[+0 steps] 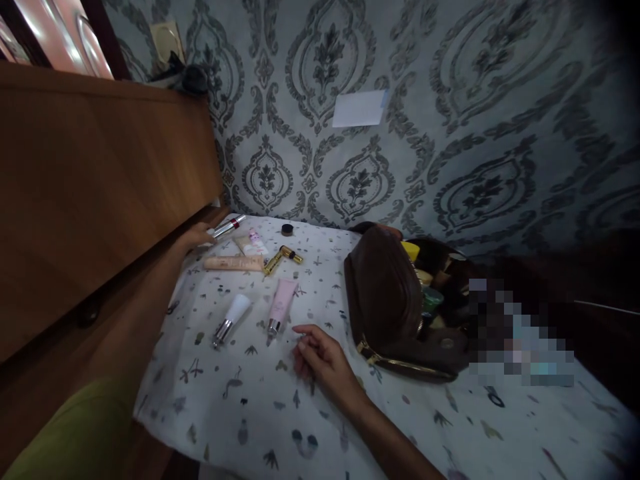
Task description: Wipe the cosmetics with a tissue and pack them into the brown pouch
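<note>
At the far left edge of the cloth, my left hand (197, 237) has its fingers closed at the near end of a slim silver-and-red cosmetic tube (231, 225). Close by lie a peach tube (234, 263), a small pink-and-white tube (257, 241), a gold lipstick (273, 263) and another gold-and-black one (291, 254). My right hand (323, 360) rests over the cloth, index finger stretched out and the others loosely curled, holding nothing. Just left of its fingertip is a pink tube (283, 303) with a silver cap. Further left lies a white tube (234, 319), also silver-capped.
A brown cosmetic bag (383, 287) stands unzipped on the right, several items inside. A small black round pot (287, 230) sits near the wall. The patterned cloth (240, 413) covers the surface. Wooden furniture (100, 167) borders the left; a blurred patch hides something right.
</note>
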{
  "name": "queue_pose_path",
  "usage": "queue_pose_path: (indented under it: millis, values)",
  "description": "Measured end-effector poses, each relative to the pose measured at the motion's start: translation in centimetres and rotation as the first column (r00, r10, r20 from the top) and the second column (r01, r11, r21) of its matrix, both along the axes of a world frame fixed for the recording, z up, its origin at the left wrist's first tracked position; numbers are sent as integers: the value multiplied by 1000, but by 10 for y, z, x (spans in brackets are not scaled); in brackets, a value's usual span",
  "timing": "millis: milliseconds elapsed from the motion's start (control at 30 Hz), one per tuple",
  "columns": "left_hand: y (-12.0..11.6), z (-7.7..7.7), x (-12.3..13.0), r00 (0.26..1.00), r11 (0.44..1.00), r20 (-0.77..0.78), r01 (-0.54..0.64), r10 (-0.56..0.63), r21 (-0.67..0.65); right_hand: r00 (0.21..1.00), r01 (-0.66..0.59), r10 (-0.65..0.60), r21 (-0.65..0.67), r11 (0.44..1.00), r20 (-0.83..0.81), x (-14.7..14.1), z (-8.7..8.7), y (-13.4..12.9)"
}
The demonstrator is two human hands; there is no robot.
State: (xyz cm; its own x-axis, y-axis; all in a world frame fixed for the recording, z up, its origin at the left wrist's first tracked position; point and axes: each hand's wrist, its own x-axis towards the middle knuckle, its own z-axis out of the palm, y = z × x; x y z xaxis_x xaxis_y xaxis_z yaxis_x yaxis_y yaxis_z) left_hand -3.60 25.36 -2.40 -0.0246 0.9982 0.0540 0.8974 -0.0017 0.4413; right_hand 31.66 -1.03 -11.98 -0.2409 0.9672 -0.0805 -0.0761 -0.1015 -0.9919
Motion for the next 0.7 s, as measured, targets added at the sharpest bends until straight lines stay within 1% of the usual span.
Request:
queue_pose_path:
  millis: [100, 167, 200, 267, 333, 367, 500, 600, 700]
  values:
    - [-23, 6, -6, 990, 991, 64, 131, -128, -32, 1000, -7, 7, 2, 1000, 8, 0, 1, 0]
    - [-39, 8, -6, 972, 974, 99, 220, -214, -51, 1000, -9, 9, 6, 1000, 19, -1, 2, -1]
    - [-47, 7, -5, 956, 958, 111, 279, -271, -66, 1000, -9, 9, 8, 1000, 22, -1, 3, -1]
    - [-63, 3, -3, 909, 906, 129, 410, -397, -102, 1000, -8, 8, 16, 1000, 23, -1, 2, -2]
    - [-76, -3, -3, 863, 857, 138, 502, -486, -117, 1000, -10, 10, 25, 1000, 25, -1, 1, -2]
    - [-82, -7, -4, 854, 850, 142, 516, -500, -109, 1000, -11, 11, 32, 999, 28, -1, 0, -2]
    - [-100, -28, -7, 872, 886, 187, 463, -451, -18, 999, -20, 17, 61, 998, 39, -1, -3, -2]
    - [-108, -44, -6, 878, 899, 205, 438, -432, 16, 999, -22, 19, 76, 997, 41, -1, -2, -3]
    - [-116, -52, -3, 875, 902, 225, 428, -428, 52, 999, -21, 18, 93, 995, 41, -1, 0, -5]
